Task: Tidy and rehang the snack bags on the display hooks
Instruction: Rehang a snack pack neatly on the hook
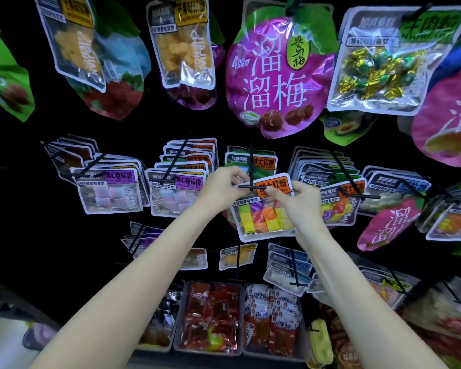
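Note:
A clear snack bag of coloured candy cubes (264, 218) with an orange label sits at the tip of a black display hook (250, 186) in the middle row. My left hand (221, 186) pinches the bag's top left corner by the hook's crossbar. My right hand (296, 202) pinches the top right part under the orange label. Behind it on the same hook hangs another orange-label bag (250, 161).
Rows of hooks carry more bags: pink-label soft candy (109, 190) to the left, a big purple plum bag (277, 73) above, mixed bags (338, 201) to the right. Trays of red snack packs (210, 318) stand below. Hook tips stick out toward me all around.

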Demonstrator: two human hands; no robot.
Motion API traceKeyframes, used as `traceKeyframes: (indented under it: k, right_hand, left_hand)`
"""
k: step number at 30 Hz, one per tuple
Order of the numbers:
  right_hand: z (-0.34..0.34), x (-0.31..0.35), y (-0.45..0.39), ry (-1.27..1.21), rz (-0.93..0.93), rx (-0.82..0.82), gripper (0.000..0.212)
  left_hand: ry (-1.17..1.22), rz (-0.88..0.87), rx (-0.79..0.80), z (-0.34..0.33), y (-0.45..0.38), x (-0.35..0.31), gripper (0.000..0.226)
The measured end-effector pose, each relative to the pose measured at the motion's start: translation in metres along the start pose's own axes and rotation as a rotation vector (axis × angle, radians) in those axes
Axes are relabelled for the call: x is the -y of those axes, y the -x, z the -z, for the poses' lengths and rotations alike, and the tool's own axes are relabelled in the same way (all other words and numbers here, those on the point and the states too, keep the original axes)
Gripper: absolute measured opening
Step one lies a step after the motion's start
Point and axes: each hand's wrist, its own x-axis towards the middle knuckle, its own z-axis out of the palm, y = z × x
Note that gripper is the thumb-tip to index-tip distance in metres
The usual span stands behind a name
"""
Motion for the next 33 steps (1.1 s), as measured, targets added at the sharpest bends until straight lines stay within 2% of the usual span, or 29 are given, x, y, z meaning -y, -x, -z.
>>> traceKeyframes:
  k: [4, 7, 11, 14, 16, 18, 20, 21, 23, 25, 27, 30, 33]
  right_hand:
    - [-0.003, 0.002, 0.0, -0.059, -0.028, 0.088, 0.005]
    - [-0.006, 0.001, -0.001, -0.063, -0.018, 0.095, 0.006]
    - [-0.003, 0.0, -0.007, -0.071, -0.082, 0.155, 0.008]
    - [-0.011, -0.005, -0.015, 0.079, 0.005, 0.053, 0.009]
    - [-0.016, -0.014, -0.014, 0.247, 0.131, -0.051, 0.021]
    - [-0.019, -0.023, -0.002, 0.299, 0.293, -0.144, 0.034]
    - [-0.025, -0.035, 0.017, 0.3, 0.513, -0.227, 0.031]
    - [-0.03, -0.04, 0.026, 0.311, 0.601, -0.208, 0.027]
    - [-0.047, -0.049, 0.039, 0.365, 0.658, -0.009, 0.022]
    - [-0.073, -0.053, 0.043, 0.451, 0.594, 0.228, 0.029]
    - [-0.1, -0.053, 0.038, 0.459, 0.498, 0.312, 0.043]
    - [-0.137, -0.046, 0.027, 0.338, 0.323, 0.249, 0.053]
    - [-0.161, -0.037, 0.022, 0.236, 0.16, 0.047, 0.027]
  left_hand:
    - [0.118, 0.04, -0.023, 0.003, 0.001, 0.0, 0.012]
    - [0.181, 0.083, -0.037, 0.004, 0.0, 0.001, 0.013]
    - [0.388, 0.209, 0.078, 0.007, -0.005, 0.008, 0.018]
    - [0.481, 0.255, -0.011, 0.001, -0.012, 0.006, 0.01]
    - [0.375, 0.206, -0.107, -0.005, -0.017, 0.004, 0.008]
    - [0.14, 0.081, -0.202, -0.009, -0.012, 0.008, 0.013]
    - [-0.061, -0.085, -0.32, -0.01, 0.009, 0.021, 0.028]
    - [-0.121, -0.174, -0.364, -0.011, 0.021, 0.031, 0.033]
    - [-0.221, -0.287, -0.4, -0.009, 0.044, 0.056, 0.038]
    - [-0.25, -0.271, -0.42, 0.002, 0.062, 0.083, 0.039]
    - [-0.229, -0.222, -0.444, 0.019, 0.073, 0.104, 0.038]
    - [-0.17, -0.095, -0.466, 0.049, 0.08, 0.128, 0.038]
    - [-0.138, -0.001, -0.438, 0.074, 0.078, 0.151, 0.038]
